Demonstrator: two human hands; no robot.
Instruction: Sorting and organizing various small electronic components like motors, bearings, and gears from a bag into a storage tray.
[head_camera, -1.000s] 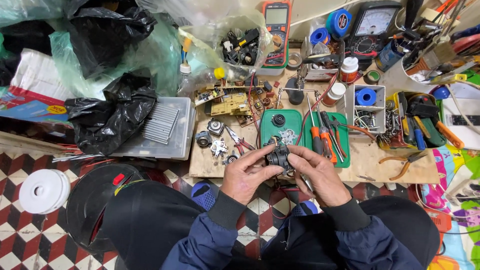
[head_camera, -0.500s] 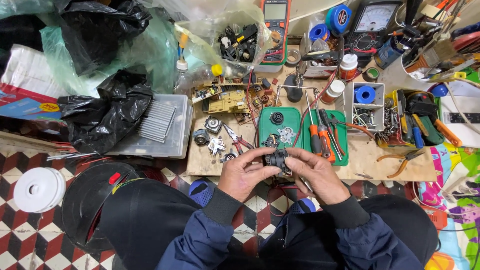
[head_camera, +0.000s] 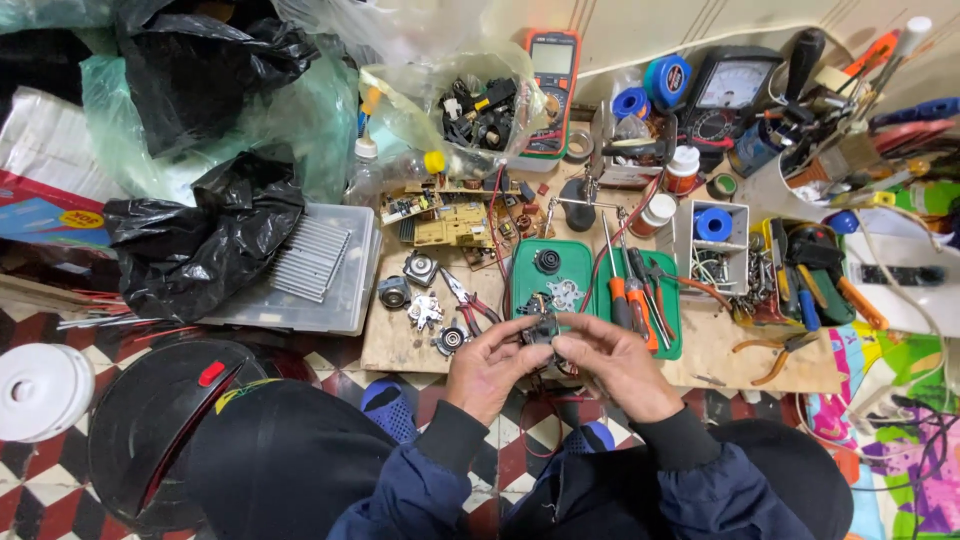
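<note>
Both my hands meet over the near edge of a low wooden board (head_camera: 400, 345). My left hand (head_camera: 487, 365) and my right hand (head_camera: 618, 362) pinch a small black motor-like part (head_camera: 541, 329) between their fingertips, with thin wires hanging under it. Just beyond the part lies a green tray (head_camera: 665, 300) that carries small metal pieces and orange-handled screwdrivers (head_camera: 628, 300). Left of my hands, small round motor parts (head_camera: 421, 268) and red-handled pliers (head_camera: 468, 303) lie on the board.
A multimeter (head_camera: 553, 70), an analogue meter (head_camera: 728, 88), blue tape rolls (head_camera: 666, 80), a white parts box (head_camera: 712, 235) and circuit boards (head_camera: 450, 225) crowd the back. Black plastic bags (head_camera: 205, 235), a clear bin (head_camera: 340, 280) and a white roll (head_camera: 40, 390) lie left. Checkered floor tiles sit below.
The view has shifted slightly. My hands keep hold of the small black part and have turned it a little between the fingers.
</note>
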